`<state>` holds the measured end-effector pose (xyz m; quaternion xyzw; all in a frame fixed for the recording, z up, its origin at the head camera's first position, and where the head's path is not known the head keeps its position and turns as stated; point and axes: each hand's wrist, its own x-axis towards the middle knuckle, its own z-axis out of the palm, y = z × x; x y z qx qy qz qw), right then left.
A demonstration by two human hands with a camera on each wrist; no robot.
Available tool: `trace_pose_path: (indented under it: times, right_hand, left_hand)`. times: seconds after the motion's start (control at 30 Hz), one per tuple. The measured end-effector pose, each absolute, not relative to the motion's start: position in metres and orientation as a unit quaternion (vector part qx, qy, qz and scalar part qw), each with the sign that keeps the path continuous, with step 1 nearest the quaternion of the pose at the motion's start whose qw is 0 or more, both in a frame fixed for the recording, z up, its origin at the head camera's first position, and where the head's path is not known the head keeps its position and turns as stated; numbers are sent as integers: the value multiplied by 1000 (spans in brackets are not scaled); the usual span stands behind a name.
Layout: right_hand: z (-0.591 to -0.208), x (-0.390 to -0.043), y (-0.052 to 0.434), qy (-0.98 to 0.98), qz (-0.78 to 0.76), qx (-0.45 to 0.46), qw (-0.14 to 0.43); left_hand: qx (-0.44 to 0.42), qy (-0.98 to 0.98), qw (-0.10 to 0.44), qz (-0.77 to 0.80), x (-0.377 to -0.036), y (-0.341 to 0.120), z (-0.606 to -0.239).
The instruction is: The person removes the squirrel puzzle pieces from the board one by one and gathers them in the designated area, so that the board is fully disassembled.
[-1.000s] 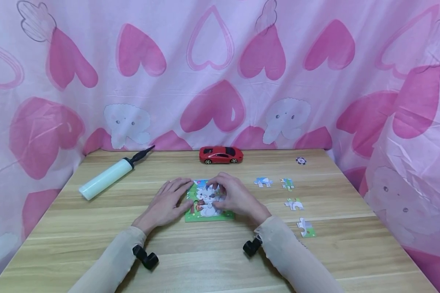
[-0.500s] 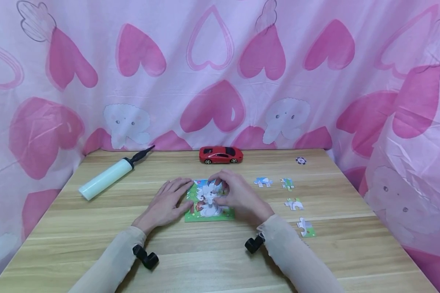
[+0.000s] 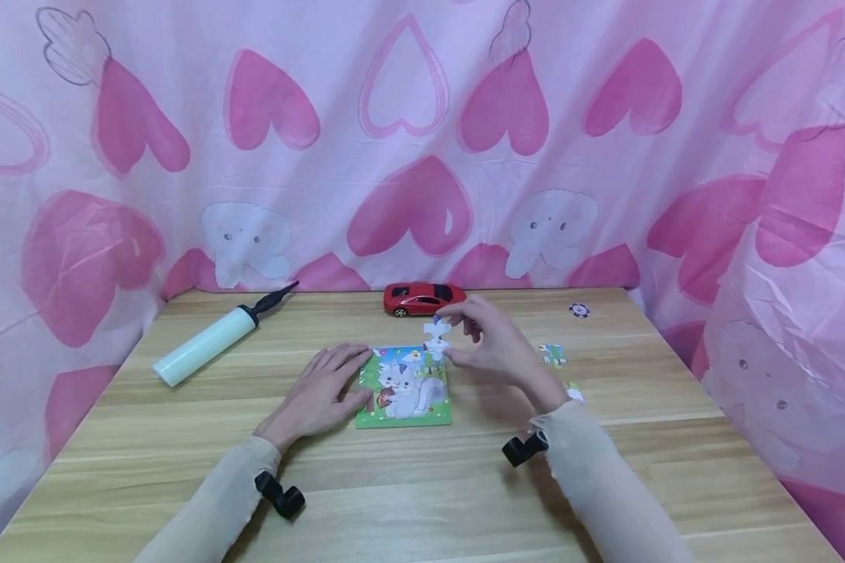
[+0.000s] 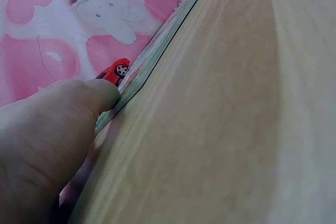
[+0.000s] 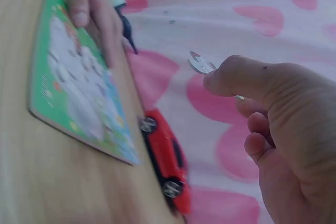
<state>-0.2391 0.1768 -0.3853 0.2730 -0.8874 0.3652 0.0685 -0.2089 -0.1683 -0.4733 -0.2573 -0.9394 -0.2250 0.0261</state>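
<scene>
A square puzzle board [image 3: 411,399] with a squirrel picture lies on the wooden table. My left hand [image 3: 317,391] rests at its left edge, fingers extended and thumb on the board, as the left wrist view shows with the thumb [image 4: 100,95] at the edge. Above the board's far right corner, my right hand [image 3: 496,344] pinches a jigsaw piece [image 3: 436,338] between thumb and fingers. In the right wrist view that jigsaw piece [image 5: 198,62] shows nearly edge-on, raised off the table.
Behind the board stands a red toy car [image 3: 422,299]. A pale hand pump [image 3: 204,344] with a black nozzle lies at the left. To the right lie a loose jigsaw piece [image 3: 553,354], another partly covered by the right wrist, and a round chip [image 3: 579,310].
My right hand has lifted a jigsaw piece off the board and moved up and to the right with it. The right forearm now covers several loose pieces. My left hand has stayed in place.
</scene>
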Motion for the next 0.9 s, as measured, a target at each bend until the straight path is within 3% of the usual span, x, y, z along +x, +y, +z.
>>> trace_pose_path:
  times: [0.4, 0.9]
  right_hand:
    - [-371, -234, 229, -893, 353, 255, 111]
    - [-382, -228, 274, -894, 355, 242, 126]
  left_hand:
    - [-258, -938, 26, -229, -209, -171, -474]
    - [-256, -941, 28, -221, -208, -169, -472]
